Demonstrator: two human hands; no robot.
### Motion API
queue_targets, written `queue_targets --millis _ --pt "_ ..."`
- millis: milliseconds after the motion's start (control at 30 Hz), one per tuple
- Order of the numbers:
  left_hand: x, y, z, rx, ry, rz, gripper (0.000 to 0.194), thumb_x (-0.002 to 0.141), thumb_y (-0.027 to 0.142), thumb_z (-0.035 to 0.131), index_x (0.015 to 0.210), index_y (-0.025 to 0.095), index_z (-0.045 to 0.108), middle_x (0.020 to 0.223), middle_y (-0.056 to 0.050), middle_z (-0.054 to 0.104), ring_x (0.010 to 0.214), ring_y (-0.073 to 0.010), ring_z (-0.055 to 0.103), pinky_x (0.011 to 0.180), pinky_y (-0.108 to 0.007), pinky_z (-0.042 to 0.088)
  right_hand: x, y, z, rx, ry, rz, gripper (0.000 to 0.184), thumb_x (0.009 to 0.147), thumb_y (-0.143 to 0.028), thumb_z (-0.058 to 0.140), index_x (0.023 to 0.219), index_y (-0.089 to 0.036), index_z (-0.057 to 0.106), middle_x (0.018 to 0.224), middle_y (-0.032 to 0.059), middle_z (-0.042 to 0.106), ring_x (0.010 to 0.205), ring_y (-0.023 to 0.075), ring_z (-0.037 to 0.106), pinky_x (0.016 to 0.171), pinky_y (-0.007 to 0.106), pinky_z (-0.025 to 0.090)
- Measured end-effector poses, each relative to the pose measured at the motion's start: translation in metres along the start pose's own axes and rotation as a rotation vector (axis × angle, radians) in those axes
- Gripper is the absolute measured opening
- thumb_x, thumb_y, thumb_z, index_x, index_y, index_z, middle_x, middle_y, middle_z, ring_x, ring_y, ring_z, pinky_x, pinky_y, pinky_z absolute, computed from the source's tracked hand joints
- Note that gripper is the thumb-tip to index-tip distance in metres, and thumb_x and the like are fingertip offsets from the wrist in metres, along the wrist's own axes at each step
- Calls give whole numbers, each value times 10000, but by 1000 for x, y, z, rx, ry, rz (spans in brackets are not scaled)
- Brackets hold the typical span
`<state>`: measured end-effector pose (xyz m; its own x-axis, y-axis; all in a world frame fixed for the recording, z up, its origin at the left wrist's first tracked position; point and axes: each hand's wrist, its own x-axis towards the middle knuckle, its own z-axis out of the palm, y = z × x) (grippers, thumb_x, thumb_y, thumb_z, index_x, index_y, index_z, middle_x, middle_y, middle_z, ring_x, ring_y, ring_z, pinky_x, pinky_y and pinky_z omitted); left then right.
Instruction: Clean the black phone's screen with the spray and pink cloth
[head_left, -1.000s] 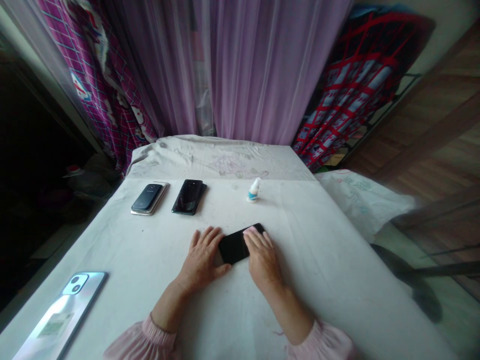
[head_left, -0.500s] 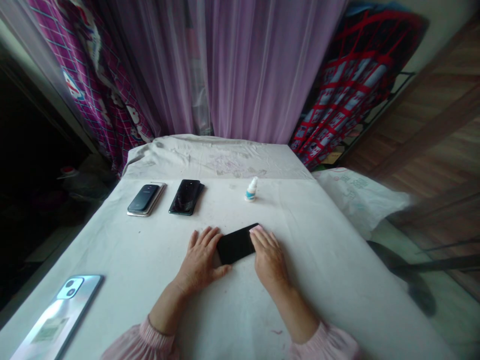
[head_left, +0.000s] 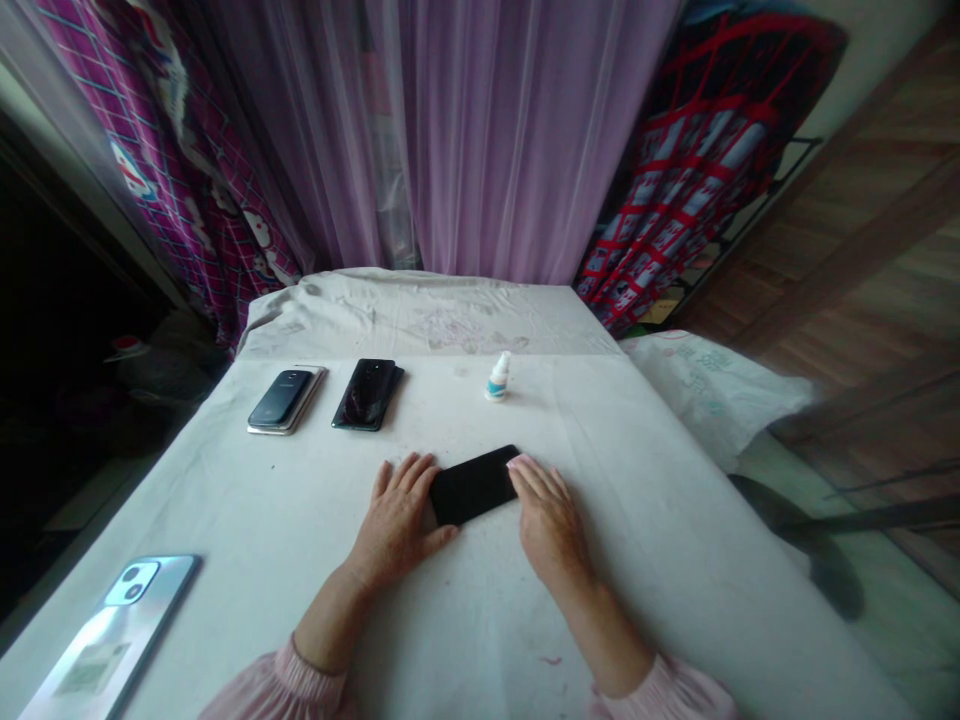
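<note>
A black smartphone (head_left: 474, 485) lies slightly slanted on the white-covered table, its dark glass face up. My left hand (head_left: 396, 515) grips its left end, with the fingers along the far corner and the thumb at the near one. At the phone's right end is my right hand (head_left: 551, 515), fingers held together and pressed down. A bit of something pink, like a small folded cloth (head_left: 516, 461), shows under those fingertips; most of it is hidden.
A small white spray bottle (head_left: 498, 378) with a blue label stands beyond the phone. Two dark phones (head_left: 365, 394) overlap at the back left, beside another stacked pair (head_left: 283, 398). A silvery-blue phone (head_left: 120, 630) lies front left. Purple curtains (head_left: 480, 140) hang behind the table.
My right hand has slid rightward off the glass to the phone's right end, uncovering more of the screen. My left hand keeps its hold. The whole view has shifted slightly.
</note>
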<state>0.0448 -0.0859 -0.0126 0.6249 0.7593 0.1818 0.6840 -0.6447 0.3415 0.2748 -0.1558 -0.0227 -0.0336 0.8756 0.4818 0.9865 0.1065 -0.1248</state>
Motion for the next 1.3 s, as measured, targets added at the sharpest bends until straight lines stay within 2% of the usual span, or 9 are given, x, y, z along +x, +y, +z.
queue_targets --millis 233,300,533,633,867,933,1000,1200,1300 --pt "0 0 1 15 21 4 694 774 499 675 1360 197 457 1431 -165 478 1361 -360 368 1118 -600 201 -10 -33 -1 91 -73 -148 456 881 -21 377 1282 -116 572 1319 121 597 1312 221 451 1116 443 330" --pt "0 0 1 15 22 4 694 771 488 678 1362 202 453 1433 -161 476 1361 -357 370 1119 -597 199 -12 -35 -2 105 -79 -165 454 884 -24 378 1287 -118 567 1321 116 596 1317 222 446 1122 446 319" --pt "0 -1 1 8 17 9 695 780 522 662 1356 191 458 1434 -157 474 1357 -360 372 1116 -607 204 -11 1 -5 15 -7 -12 490 880 11 306 1242 -131 605 1285 108 624 1253 208 512 1105 432 329" --pt "1 0 0 9 15 6 685 783 518 661 1352 194 460 1439 -156 469 1359 -353 370 1123 -597 193 -12 3 -4 -13 20 -5 475 886 4 301 1227 -105 612 1280 123 625 1244 223 519 1095 440 344" --pt "1 0 1 31 9 -1 682 778 508 671 1340 184 464 1440 -162 469 1360 -360 372 1115 -606 211 -22 -35 -4 88 -30 -169 467 892 -16 342 1292 -107 565 1322 107 598 1296 229 469 1099 440 361" --pt "0 -1 2 33 16 5 677 783 510 667 1344 192 460 1443 -160 466 1362 -358 369 1117 -604 210 -24 -39 -6 108 -46 -184 483 884 -9 343 1308 -111 552 1333 103 590 1307 227 454 1102 447 359" --pt "0 -1 2 35 20 8 676 789 517 660 1349 198 454 1446 -157 462 1366 -355 365 1120 -601 207 -25 -34 -7 111 -50 -161 492 882 -4 334 1307 -120 554 1332 99 591 1306 220 456 1105 448 352" --pt "0 -1 1 43 1 9 695 790 534 653 1342 163 453 1443 -172 462 1362 -360 367 1114 -611 214 -24 0 -7 45 14 -37 508 878 7 298 1271 -133 589 1291 98 621 1249 208 513 1095 418 351" --pt "0 -1 1 41 4 13 677 796 519 649 1345 175 452 1445 -165 461 1364 -358 366 1114 -610 216 -23 1 -4 21 53 -15 510 876 8 295 1260 -138 597 1276 101 630 1239 212 524 1092 419 354"
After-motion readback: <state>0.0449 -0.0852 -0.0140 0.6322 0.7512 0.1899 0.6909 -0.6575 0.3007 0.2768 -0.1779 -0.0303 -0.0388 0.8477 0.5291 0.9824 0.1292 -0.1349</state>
